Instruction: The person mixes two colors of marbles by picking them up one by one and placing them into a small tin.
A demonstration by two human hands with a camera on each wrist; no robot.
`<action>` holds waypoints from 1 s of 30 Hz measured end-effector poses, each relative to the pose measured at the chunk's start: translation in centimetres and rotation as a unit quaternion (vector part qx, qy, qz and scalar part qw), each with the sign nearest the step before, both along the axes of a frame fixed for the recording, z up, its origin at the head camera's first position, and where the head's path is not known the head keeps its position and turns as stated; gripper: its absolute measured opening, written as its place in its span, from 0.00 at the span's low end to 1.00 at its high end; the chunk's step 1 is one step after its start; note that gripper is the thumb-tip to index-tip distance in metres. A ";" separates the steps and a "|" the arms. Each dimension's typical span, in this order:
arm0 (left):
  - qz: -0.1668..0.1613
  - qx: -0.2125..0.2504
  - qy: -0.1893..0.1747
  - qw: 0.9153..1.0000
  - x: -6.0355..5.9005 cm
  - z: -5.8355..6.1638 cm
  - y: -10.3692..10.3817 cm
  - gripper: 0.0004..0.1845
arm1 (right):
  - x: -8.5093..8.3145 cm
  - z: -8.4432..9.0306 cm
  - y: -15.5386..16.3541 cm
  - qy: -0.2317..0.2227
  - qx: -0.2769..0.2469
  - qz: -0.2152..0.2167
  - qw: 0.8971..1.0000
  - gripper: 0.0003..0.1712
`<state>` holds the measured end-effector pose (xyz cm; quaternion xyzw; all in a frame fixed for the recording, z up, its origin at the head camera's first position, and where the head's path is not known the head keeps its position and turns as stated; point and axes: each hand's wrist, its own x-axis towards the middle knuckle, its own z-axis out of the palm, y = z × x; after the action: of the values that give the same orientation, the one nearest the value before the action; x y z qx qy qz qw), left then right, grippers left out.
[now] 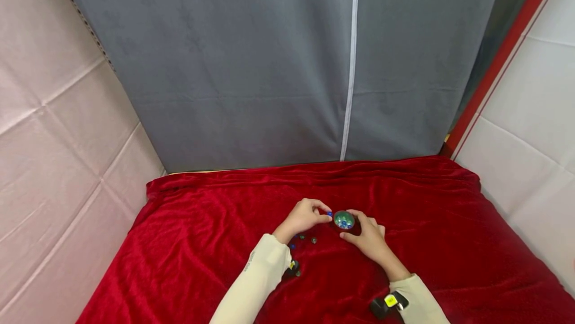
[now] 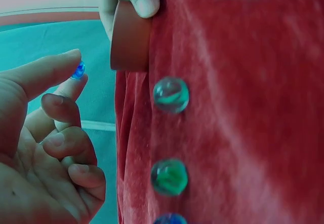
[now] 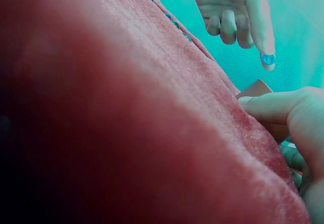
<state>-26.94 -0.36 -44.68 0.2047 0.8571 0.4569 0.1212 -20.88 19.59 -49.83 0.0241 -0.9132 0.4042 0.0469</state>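
Head view shows a small round bowl (image 1: 343, 215), green inside and reddish brown outside, that appears to rest on the red velvet cloth (image 1: 215, 224) with several blue and pale marbles (image 1: 344, 224) in it. From the right of the bowl, the right hand (image 1: 371, 240) holds it in a thumb-and-finger grip, thumb on the near side. Just left of the bowl, apart from its rim and seemingly a little higher, the left hand (image 1: 304, 215) pinches a shiny blue glass marble (image 1: 330, 213) between thumb and forefinger. Left of the bowl and nearer the person lie loose marbles, among them a clear glass marble with a green swirl (image 2: 171, 95) and a deeper green glass marble (image 2: 169, 177). The step in hand seems to be bringing the pinched marble to the bowl; the next move calls for a short shift rightward over the rim and a gentle release, with the bowl held steady.
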 end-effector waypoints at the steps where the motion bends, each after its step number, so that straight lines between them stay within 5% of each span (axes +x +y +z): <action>1: -0.002 0.002 -0.001 1.000 0.0 0.0 0.2 0.09 | 0.0 0.0 0.0 0.000 0.001 -0.001 1.000 0.36; 18: -0.019 0.002 -0.002 1.000 0.5 -0.2 1.8 0.10 | 0.0 -0.2 0.0 0.002 -0.003 -0.001 1.000 0.36; 30: -0.024 0.001 -0.006 1.000 0.3 -0.4 0.9 0.13 | -0.1 -0.3 0.0 0.008 -0.002 0.002 1.000 0.36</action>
<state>-26.69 0.59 -45.06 0.2227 0.8505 0.4563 0.1374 -20.96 19.60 -50.16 0.0287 -0.9117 0.4063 0.0532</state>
